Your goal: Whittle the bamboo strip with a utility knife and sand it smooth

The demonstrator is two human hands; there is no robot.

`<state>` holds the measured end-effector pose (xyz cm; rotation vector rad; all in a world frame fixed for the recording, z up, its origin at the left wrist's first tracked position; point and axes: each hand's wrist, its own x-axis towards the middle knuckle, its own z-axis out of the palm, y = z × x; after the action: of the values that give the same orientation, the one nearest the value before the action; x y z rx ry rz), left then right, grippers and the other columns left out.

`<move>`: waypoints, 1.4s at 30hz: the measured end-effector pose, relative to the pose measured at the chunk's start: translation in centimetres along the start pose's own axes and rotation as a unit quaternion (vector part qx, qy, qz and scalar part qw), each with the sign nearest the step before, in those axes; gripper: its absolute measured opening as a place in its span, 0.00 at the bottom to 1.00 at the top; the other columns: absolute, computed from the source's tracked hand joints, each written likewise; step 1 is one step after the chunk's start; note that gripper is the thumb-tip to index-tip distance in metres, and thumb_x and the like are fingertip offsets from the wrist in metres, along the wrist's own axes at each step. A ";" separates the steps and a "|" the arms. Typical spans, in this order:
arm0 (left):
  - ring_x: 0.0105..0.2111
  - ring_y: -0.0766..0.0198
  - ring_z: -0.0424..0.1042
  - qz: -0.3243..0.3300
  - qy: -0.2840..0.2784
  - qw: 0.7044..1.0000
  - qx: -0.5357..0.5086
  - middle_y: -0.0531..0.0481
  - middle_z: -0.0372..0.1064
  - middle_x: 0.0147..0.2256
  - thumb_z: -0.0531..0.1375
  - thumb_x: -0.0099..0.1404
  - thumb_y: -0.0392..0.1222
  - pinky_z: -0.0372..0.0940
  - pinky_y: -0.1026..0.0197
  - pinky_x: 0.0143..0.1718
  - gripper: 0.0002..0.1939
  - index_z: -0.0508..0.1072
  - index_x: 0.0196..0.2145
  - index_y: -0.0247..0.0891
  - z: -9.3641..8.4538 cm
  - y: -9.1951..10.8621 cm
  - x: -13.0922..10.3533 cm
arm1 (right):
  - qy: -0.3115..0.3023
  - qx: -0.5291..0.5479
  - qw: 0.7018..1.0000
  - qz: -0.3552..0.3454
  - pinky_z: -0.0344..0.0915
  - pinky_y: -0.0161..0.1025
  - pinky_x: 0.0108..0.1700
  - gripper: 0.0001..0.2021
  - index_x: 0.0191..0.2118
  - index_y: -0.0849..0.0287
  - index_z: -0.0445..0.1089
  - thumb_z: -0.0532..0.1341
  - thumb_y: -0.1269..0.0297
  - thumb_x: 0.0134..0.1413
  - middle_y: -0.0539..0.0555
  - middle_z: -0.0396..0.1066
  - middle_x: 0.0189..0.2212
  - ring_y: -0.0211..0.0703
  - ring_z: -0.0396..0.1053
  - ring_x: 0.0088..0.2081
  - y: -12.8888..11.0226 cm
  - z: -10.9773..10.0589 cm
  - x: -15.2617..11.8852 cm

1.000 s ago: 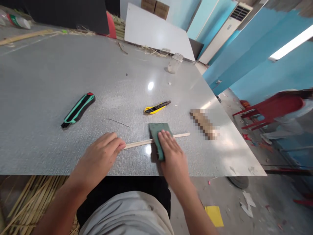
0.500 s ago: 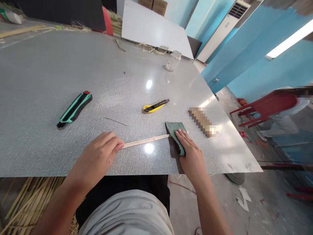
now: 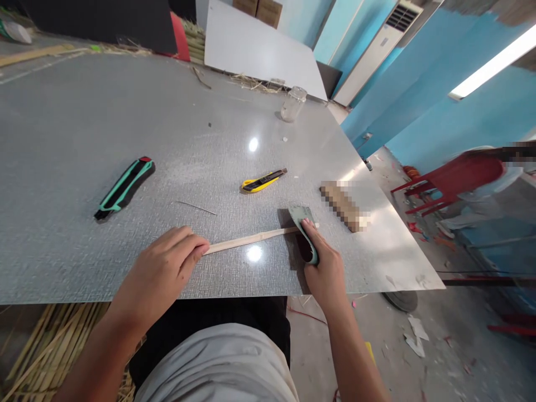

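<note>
A pale, narrow bamboo strip (image 3: 247, 240) lies level just above or on the grey table. My left hand (image 3: 165, 273) is closed, pinching the strip's left end between thumb and fingers. At the other end, my right hand (image 3: 325, 265) grips a bent piece of green sandpaper (image 3: 300, 214), its dark inner side curling toward me. The sandpaper covers the strip's right end, so that tip is hidden. Beyond the strip lie a yellow utility knife (image 3: 263, 182) and a thin, dark wire-like piece (image 3: 196, 208). Farther left is a green-and-black utility knife (image 3: 124, 188).
A brown block (image 3: 341, 206), partly pixelated, lies right of the sandpaper. Farther back stands a clear glass jar (image 3: 293, 104) near a white board (image 3: 263, 50). Bamboo strips (image 3: 54, 340) are below the table's front edge (image 3: 234, 297). A person sits by a red chair (image 3: 464, 177).
The sandpaper's far edge has lifted and curled up more under my right hand, with its fingers bent closer. My left hand keeps its pinch. The whole view has shifted slightly.
</note>
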<state>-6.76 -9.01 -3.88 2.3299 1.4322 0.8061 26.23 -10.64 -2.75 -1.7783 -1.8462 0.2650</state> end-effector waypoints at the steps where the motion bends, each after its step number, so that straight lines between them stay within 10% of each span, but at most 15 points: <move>1: 0.38 0.61 0.68 0.000 0.000 1.000 -0.001 0.51 0.68 0.36 0.53 0.79 0.42 0.61 0.56 0.42 0.10 0.72 0.42 0.41 0.0 0.0 0.0 | 0.021 0.025 0.999 0.007 0.59 0.57 0.72 0.42 0.69 0.55 0.66 0.53 0.82 0.46 0.54 0.67 0.68 0.50 0.61 0.71 -0.1 0.0 -0.1; 5: 0.38 0.62 0.68 0.002 -0.001 1.000 -0.001 0.51 0.69 0.37 0.53 0.79 0.42 0.62 0.57 0.41 0.09 0.73 0.43 0.41 -0.2 0.2 0.0 | 0.150 0.134 0.978 0.056 0.68 0.59 0.65 0.26 0.63 0.54 0.73 0.62 0.68 0.59 0.57 0.77 0.58 0.55 0.74 0.60 0.3 0.2 -0.2; 12: 0.38 0.62 0.69 0.004 0.000 1.000 0.005 0.51 0.69 0.37 0.54 0.79 0.42 0.62 0.57 0.41 0.09 0.73 0.43 0.40 -0.2 0.2 -0.1 | 0.271 0.349 0.878 0.186 0.74 0.60 0.56 0.22 0.47 0.58 0.78 0.76 0.58 0.44 0.56 0.80 0.42 0.55 0.79 0.47 1.9 0.5 0.2; 23: 0.38 0.62 0.70 0.003 0.007 1.000 0.014 0.51 0.70 0.38 0.54 0.79 0.43 0.62 0.58 0.41 0.09 0.73 0.43 0.41 -0.1 -0.1 -0.2 | 0.292 0.472 0.804 0.213 0.75 0.58 0.55 0.27 0.58 0.52 0.73 0.71 0.51 0.54 0.57 0.77 0.52 0.55 0.75 0.55 1.7 -0.4 0.8; 31: 0.38 0.62 0.70 0.009 0.008 1.000 0.014 0.52 0.70 0.38 0.55 0.79 0.42 0.61 0.58 0.42 0.07 0.72 0.44 0.41 -0.1 0.0 -0.2 | 0.227 0.511 0.817 0.141 0.68 0.63 0.64 0.27 0.62 0.52 0.72 0.53 0.42 0.70 0.59 0.73 0.60 0.58 0.68 0.66 2.1 -0.9 1.0; 42: 0.38 0.63 0.69 0.006 0.006 1.000 0.015 0.52 0.69 0.37 0.55 0.79 0.43 0.62 0.58 0.41 0.09 0.73 0.43 0.40 -0.2 0.1 -0.1 | 0.254 0.560 0.773 0.158 0.66 0.63 0.65 0.26 0.56 0.48 0.77 0.53 0.39 0.67 0.55 0.74 0.59 0.56 0.68 0.66 2.1 -1.3 1.4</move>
<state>-6.83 -9.17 -3.70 2.3621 1.4453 0.8092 28.73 -9.41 -2.42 -1.0729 -0.6597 0.7385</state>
